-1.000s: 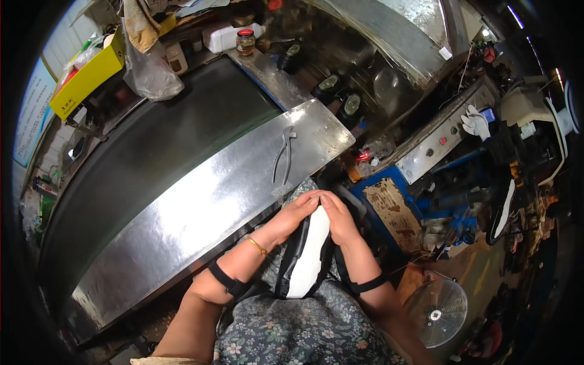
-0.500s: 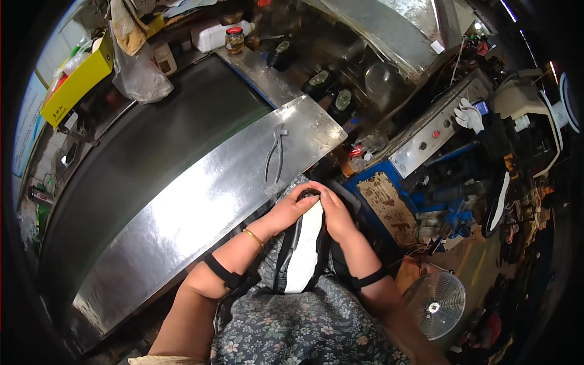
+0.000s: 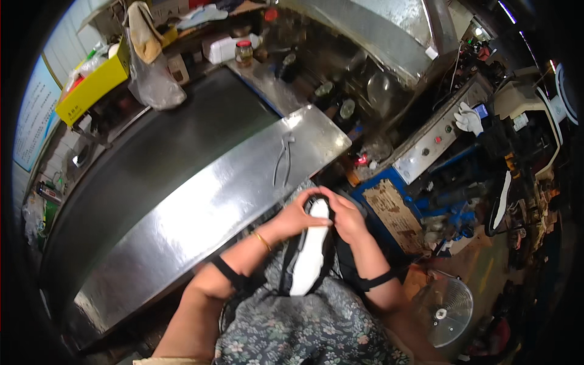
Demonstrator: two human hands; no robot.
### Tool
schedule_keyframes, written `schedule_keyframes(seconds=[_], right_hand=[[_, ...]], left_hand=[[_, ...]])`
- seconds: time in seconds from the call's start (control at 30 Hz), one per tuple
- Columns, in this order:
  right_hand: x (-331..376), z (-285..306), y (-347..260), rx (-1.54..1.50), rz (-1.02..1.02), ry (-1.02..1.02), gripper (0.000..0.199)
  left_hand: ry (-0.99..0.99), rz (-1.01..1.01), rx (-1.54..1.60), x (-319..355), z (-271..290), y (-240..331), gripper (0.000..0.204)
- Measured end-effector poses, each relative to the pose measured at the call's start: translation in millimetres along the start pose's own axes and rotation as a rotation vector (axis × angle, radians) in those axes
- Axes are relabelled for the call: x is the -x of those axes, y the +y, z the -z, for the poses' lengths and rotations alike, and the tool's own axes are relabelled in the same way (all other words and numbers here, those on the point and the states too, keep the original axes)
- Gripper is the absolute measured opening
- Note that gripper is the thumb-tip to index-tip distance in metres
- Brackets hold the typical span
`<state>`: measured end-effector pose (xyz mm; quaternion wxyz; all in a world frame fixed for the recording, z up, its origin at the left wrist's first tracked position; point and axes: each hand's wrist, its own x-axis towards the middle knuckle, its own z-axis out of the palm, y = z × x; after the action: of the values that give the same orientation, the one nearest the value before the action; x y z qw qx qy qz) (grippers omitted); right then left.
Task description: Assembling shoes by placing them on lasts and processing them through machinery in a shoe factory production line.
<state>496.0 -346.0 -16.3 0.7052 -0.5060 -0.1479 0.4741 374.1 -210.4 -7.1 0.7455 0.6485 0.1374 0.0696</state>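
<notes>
A black shoe upper with a white sole-side board [image 3: 309, 258] lies upside down over my lap, its far end pointing away from me. My left hand [image 3: 302, 213] grips the far end from the left, its thumb pressing across the white board. On the other side, my right hand [image 3: 345, 220] wraps the black edge, fingers curled around the tip. Both hands meet at that tip, and the undersides of the fingers are hidden. A pair of metal pincers [image 3: 284, 159] rests on the shiny metal plate [image 3: 201, 201] beyond my left hand.
A dark conveyor belt [image 3: 182, 134] runs behind the plate. A lidded jar [image 3: 244, 55] and a yellow box [image 3: 97, 82] stand at the back left. To the right are a control panel [image 3: 429, 146] with buttons, a white glove [image 3: 468, 118] and a floor fan [image 3: 442, 313].
My left thumb has slid from the tip down onto the white board, uncovering the far end of the shoe upper. The whole view has shifted slightly.
</notes>
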Motion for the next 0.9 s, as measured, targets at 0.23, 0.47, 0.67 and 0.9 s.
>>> schedule_keyframes(seconds=[0.23, 0.47, 0.67, 0.9], right_hand=[[78.3, 30.0, -109.7, 0.384, -0.180, -0.505, 0.060], [151.8, 63.8, -53.8, 0.236, -0.449, 0.483, 0.052], [69.5, 44.6, -43.3, -0.605, -0.486, 0.126, 0.052], [-240.2, -39.8, -93.3, -0.105, 0.424, 0.274, 0.048]], left_hand=[[-0.376, -0.514, -0.350, 52.3, -59.9, 72.6, 0.079], [0.225, -0.202, -0.825, 19.9, 111.4, -23.4, 0.039], [0.546, -0.375, -1.181, 25.5, 214.8, -58.9, 0.025], [0.616, -0.397, -1.208, 21.4, 209.1, -55.1, 0.022]])
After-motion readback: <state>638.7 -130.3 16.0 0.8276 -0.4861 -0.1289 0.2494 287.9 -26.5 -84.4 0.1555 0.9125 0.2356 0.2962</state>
